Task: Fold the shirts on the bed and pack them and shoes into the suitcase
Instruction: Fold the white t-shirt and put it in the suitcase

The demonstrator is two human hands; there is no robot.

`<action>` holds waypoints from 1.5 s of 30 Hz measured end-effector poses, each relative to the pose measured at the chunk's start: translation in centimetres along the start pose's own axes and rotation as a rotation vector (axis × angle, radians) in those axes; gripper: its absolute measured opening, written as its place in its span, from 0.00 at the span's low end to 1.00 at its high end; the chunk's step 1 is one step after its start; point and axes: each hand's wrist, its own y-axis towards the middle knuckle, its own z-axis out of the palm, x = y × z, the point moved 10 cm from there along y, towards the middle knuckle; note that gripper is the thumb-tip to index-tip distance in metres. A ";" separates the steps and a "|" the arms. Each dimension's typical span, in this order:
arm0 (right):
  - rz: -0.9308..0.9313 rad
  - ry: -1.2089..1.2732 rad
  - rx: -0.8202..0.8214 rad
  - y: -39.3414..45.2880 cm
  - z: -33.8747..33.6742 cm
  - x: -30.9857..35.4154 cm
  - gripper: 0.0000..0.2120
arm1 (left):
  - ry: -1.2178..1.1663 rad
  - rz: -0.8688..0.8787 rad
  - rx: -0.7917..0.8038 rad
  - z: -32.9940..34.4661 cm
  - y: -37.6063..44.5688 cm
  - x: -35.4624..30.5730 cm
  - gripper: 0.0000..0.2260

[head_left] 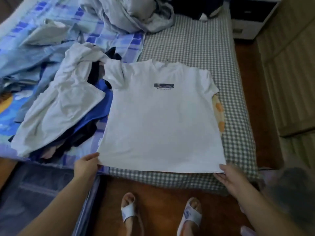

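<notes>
A white T-shirt (162, 120) with a small dark chest print lies spread flat, front up, on the checked bed sheet (190, 45). My left hand (86, 166) pinches its near left hem corner. My right hand (230, 178) holds the near right hem corner at the bed's front edge. To the left lies a heap of unfolded clothes (64, 106), a pale shirt on top of blue and dark garments. An open suitcase (42, 193) with a dark blue lining stands on the floor at the lower left.
A crumpled grey quilt (129, 14) and a blue patterned cover (34, 40) fill the far side of the bed. A white and black nightstand (248, 19) stands at the back right. My feet in white slippers (129, 213) stand on the wooden floor.
</notes>
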 end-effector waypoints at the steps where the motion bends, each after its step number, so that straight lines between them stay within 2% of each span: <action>1: -0.005 -0.044 0.002 0.8 0.0 -0.5 0.09 | 0.027 0.004 -0.042 -0.2 0.8 0.9 0.13; 3: -0.034 -0.122 -0.022 1.4 -0.6 -0.9 0.14 | 0.128 0.037 -0.117 -1.1 1.5 2.0 0.14; 6: -0.064 -0.216 -0.032 0.8 -1.6 -1.3 0.14 | 0.244 0.093 -0.156 -2.9 0.4 2.7 0.12; 9: -0.070 -0.320 -0.031 0.3 -2.6 -2.3 0.15 | 0.242 0.099 -0.129 -4.1 -0.1 4.2 0.11; 12: -0.064 -0.512 -0.055 1.0 -3.3 -3.7 0.14 | 0.390 0.119 -0.079 -4.3 0.7 5.5 0.11; 15: -0.040 -0.885 -0.137 1.9 -4.3 -4.7 0.08 | 0.734 0.103 0.077 -2.7 1.9 7.1 0.11; 17: -0.060 -1.192 -0.188 2.5 -4.4 -3.7 0.06 | 1.068 0.084 0.317 0.4 1.6 7.8 0.14; 18: -0.085 -1.253 -0.186 2.5 -3.7 -2.4 0.06 | 1.213 0.092 0.420 2.0 0.7 6.9 0.17; 20: -0.130 -1.286 -0.191 1.2 -1.8 1.6 0.07 | 1.210 0.152 0.524 5.6 -1.0 3.4 0.15; 24: -0.303 -1.251 -0.190 0.1 2.5 13.1 0.07 | 0.977 0.420 0.553 14.5 -5.1 -7.0 0.13; 29: -0.518 -1.115 -0.163 6.2 7.5 26.3 0.07 | 0.890 0.697 0.568 27.4 -8.2 -13.4 0.16; 33: -0.611 -1.021 -0.144 14.6 13.6 33.9 0.20 | 0.919 0.976 0.486 39.5 -7.0 -16.6 0.23; 36: -0.582 -0.994 -0.124 20.1 17.5 35.9 0.31 | 1.053 1.126 0.317 46.8 -5.0 -19.4 0.28; 38: -0.601 -0.953 -0.024 22.1 19.9 35.8 0.31 | 1.120 1.119 0.217 49.7 -3.2 -20.4 0.28; 40: -0.685 -0.919 0.025 22.3 20.3 36.0 0.21 | 1.127 1.046 0.174 50.9 -1.4 -20.3 0.29; 42: -0.767 -0.837 -0.156 21.2 16.6 36.9 0.13 | 1.132 1.009 0.152 51.2 -0.3 -19.8 0.30; 44: -0.729 -0.733 -0.361 20.3 11.0 36.2 0.12 | 1.145 1.003 0.144 51.3 0.0 -19.5 0.31; 45: -0.669 -0.688 -0.394 20.2 8.8 34.9 0.13 | 1.157 0.996 0.145 51.4 0.0 -19.4 0.31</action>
